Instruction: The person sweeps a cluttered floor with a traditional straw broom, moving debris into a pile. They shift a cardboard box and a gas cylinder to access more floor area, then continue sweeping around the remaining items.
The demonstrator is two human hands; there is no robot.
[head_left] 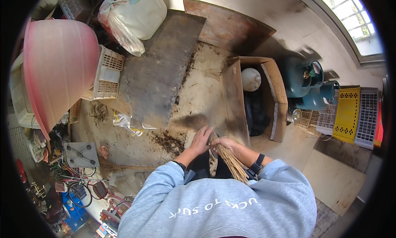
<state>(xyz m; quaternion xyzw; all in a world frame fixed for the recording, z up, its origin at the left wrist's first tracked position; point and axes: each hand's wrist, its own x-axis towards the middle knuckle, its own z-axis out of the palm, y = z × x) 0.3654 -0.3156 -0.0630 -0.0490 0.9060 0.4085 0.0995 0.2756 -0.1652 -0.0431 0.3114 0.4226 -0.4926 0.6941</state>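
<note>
A broom of bundled thin sticks (pixel 232 163) slants from my waist toward the floor in front of me. My right hand (pixel 225 144) is closed around the bundle. Just left of it, my left hand (pixel 200 141) lies against the bundle with its fingers pressed together, partly hiding it. Beyond my fingertips the far end is a dark blur over the floor. A heap of dark dirt (pixel 170 142) lies left of my left hand, and more dirt lines the edge of a dark board (pixel 163 64).
An opened cardboard box (pixel 280 121) with a white jug (pixel 251 79) stands to the right, beside teal gas cylinders (pixel 303 79) and a yellow crate (pixel 346 114). At left are a large pink tub (pixel 57 60), a white crate (pixel 108 73), clear plastic (pixel 128 124) and another broom (pixel 123 167).
</note>
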